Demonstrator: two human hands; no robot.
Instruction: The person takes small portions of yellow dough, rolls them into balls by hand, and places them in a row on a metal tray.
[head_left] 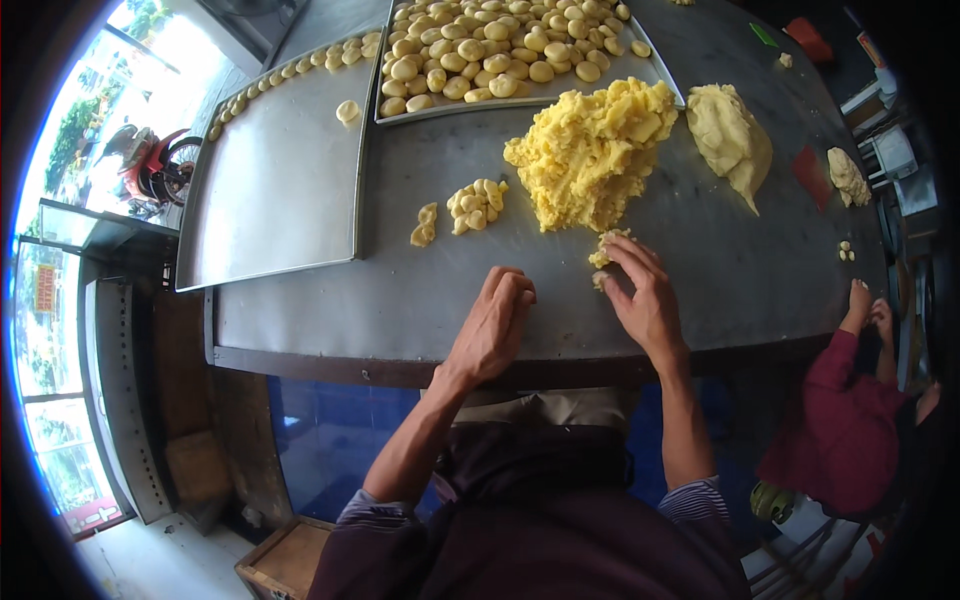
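Observation:
A large crumbly yellow mound of filling [595, 150] rises from the middle of the metal table. At its near edge my right hand [645, 300] has its fingers and thumb around a small lump of yellow filling [607, 247]. My left hand [493, 325] is closed, fingers curled in, just above the table near its front edge; what it holds, if anything, is hidden. Beyond it lie a cluster of pale dough pieces [476, 206] and a smaller strip of dough [424, 226]. A smooth pale dough mass [728, 140] sits right of the mound.
A tray [455, 110] full of round dough balls stands at the back. On the left, another tray [280, 190] has a row of balls along its far edge. At the right, a co-worker in a maroon top [840, 420] works near another dough lump [848, 178] and a red scraper [811, 178].

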